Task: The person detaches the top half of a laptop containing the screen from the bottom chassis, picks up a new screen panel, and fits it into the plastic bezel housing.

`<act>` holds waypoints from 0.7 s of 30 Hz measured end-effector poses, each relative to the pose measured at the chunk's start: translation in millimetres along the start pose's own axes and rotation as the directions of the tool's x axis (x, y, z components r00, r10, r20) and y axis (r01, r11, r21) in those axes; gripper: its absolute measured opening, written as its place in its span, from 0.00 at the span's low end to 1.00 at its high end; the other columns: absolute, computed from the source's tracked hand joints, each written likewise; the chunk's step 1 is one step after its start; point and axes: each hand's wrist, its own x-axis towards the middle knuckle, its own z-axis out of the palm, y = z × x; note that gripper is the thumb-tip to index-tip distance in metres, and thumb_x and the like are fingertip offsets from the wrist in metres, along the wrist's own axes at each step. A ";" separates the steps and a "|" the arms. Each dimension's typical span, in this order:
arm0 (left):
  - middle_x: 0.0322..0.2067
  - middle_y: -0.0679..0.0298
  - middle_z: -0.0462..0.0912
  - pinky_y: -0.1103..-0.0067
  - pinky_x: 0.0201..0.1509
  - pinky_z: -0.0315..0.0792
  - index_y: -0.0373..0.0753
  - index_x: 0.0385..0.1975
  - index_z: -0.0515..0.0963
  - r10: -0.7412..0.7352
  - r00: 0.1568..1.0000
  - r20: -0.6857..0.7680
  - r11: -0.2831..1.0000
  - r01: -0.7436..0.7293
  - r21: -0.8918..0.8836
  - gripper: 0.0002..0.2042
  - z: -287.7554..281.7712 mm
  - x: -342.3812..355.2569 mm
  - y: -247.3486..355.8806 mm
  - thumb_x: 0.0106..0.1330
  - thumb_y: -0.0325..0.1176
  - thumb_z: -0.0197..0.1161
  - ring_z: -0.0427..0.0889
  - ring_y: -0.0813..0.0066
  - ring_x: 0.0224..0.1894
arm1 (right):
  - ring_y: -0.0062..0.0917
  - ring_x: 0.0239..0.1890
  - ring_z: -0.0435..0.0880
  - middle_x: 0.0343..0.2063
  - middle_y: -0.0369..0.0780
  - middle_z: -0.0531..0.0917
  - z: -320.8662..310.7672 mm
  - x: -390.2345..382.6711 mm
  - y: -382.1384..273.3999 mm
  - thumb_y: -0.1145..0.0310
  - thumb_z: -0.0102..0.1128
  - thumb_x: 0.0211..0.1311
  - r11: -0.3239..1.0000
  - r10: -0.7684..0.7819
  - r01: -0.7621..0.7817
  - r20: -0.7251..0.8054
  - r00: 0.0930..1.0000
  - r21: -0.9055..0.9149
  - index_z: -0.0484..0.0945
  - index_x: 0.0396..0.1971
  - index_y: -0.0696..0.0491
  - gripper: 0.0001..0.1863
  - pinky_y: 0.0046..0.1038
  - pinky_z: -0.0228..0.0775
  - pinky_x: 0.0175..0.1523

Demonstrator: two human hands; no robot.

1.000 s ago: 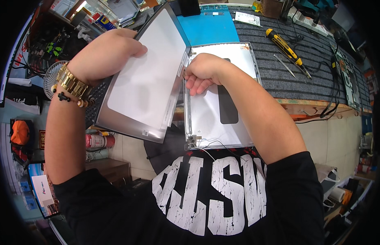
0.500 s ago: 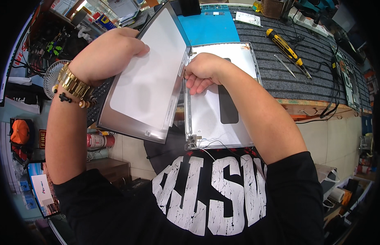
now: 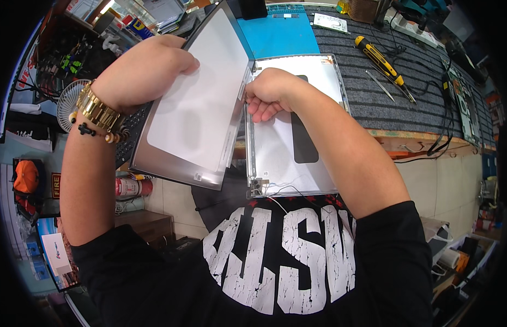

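A laptop screen panel [image 3: 196,103] stands tilted on its side, its pale backing turned toward the lid. My left hand [image 3: 147,71] is closed over its upper left edge, with the thumb on the backing. Right of it lies the silver laptop back cover [image 3: 278,155], inner side up, with a black rectangular patch [image 3: 306,139]. My right hand [image 3: 270,92] pinches at the border between panel and cover; what its fingertips hold is hidden. Thin wires [image 3: 283,191] run along the cover's near edge, by a metal hinge [image 3: 257,187].
On the striped grey bench mat [image 3: 340,60] lie a yellow-black screwdriver [image 3: 381,62], a thin metal tool [image 3: 380,87] and a small drive [image 3: 330,24]. A blue mat [image 3: 281,38] is behind the cover. A circuit board [image 3: 463,103] and black cables [image 3: 440,143] are at the right.
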 end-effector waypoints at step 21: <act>0.35 0.59 0.84 0.73 0.43 0.77 0.31 0.41 0.85 -0.289 0.948 0.131 0.900 0.316 -0.299 0.11 -5.8 1.0 5.3 0.71 0.34 0.65 0.84 0.69 0.38 | 0.40 0.28 0.94 0.30 0.51 0.89 -6.5 -4.5 1.6 0.70 0.58 0.70 0.999 -0.015 0.014 0.028 0.999 0.029 0.81 0.38 0.70 0.14 0.32 0.90 0.29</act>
